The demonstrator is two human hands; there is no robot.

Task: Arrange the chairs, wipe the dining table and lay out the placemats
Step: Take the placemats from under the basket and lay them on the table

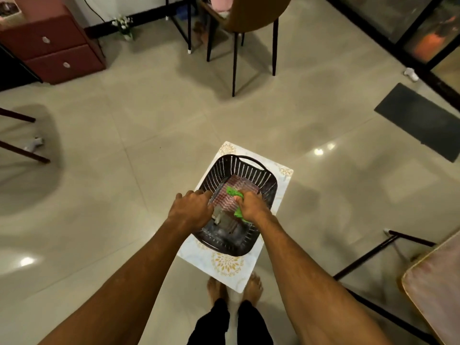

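Both hands reach into the basket [249,161]: right hand [251,206] clutches the green cloth [234,192] over the placemats [245,186]; left hand [190,210] curls at their left edge, grip unclear.

Open tiled floor [149,135] surrounds the black basket [251,170] on all sides. A chair [254,23] stands beyond it. A tabletop [433,277] edge juts in at right.

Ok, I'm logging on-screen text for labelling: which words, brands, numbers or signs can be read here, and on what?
No readable text anywhere.
Black basket: perforations only, no brand shown.
White mat under it: gold floral medallions, no words.
Placemats in the basket: striped pattern only.
Green cloth gripped by the right hand: plain.
Item on the red drawer unit: too blurred to read.
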